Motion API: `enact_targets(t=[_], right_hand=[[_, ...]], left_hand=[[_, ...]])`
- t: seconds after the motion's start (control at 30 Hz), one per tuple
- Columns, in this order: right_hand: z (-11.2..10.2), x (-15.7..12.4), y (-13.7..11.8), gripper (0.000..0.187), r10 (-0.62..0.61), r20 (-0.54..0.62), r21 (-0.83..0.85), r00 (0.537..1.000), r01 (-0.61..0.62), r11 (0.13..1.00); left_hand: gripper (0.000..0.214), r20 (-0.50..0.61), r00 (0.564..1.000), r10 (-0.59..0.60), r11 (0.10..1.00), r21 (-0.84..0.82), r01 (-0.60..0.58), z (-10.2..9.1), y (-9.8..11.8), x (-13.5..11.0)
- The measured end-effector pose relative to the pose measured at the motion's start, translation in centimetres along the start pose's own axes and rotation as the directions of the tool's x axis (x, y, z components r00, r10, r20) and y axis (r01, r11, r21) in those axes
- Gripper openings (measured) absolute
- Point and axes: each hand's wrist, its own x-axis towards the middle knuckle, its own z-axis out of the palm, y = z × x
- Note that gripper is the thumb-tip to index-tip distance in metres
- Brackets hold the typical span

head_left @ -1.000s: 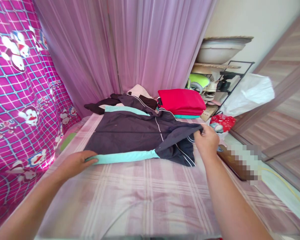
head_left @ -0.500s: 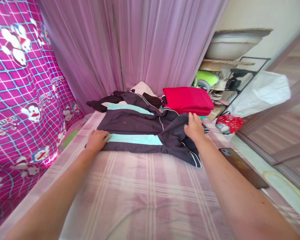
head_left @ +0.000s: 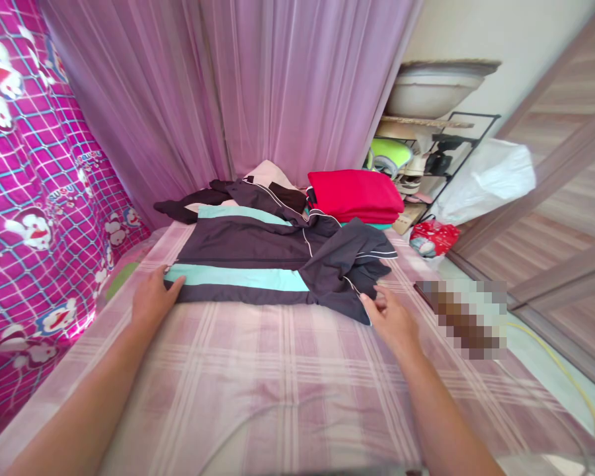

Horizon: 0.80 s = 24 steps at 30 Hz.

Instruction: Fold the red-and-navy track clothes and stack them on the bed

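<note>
The dark grey jacket with mint-green bands (head_left: 258,264) lies on the pink plaid bedsheet (head_left: 287,370). The left hand (head_left: 151,301), fingers spread, presses its nine-o'clock hem; the right hand (head_left: 391,320), loosely open, touches its four-o'clock corner.

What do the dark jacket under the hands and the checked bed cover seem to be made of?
The dark jacket looks like thin, smooth synthetic cloth with a faint sheen, creasing sharply, with teal bands and white piping. The checked bed cover looks like matte woven cotton or a blend, lying in soft wrinkles; the fibre cannot be told.
</note>
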Motion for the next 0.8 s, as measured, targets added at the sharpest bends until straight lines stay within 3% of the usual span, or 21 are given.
enact_targets(t=[0.1,0.23,0.4,0.63,0.8], right_hand=[[1.1,-0.1,-0.8,0.056,-0.095,-0.078,0.167,0.992,0.107,0.980],[2.0,0.4,-1.0,0.054,-0.069,-0.099,0.295,0.993,0.095,0.951],[1.7,0.3,-0.9,0.049,-0.012,-0.084,0.122,0.996,0.022,0.992],[0.6,0.6,-0.8,0.049,0.080,0.067,-0.042,0.994,-0.078,0.996],[0.4,1.3,0.6,0.051,0.045,0.202,-0.083,0.978,-0.028,0.996]], left_hand=[[0.067,0.017,0.997,-0.075,0.996,0.049,0.074,-0.4,0.1,-0.6],[0.061,0.033,0.997,-0.064,0.996,0.065,0.062,-1.0,1.1,-0.8],[0.056,0.073,0.996,-0.058,0.995,0.087,0.051,-1.5,1.8,-0.8],[0.054,0.142,0.986,-0.081,0.996,0.052,0.074,-2.8,1.4,-1.8],[0.056,0.180,0.981,-0.078,0.996,0.057,0.068,-3.7,0.7,-2.3]])
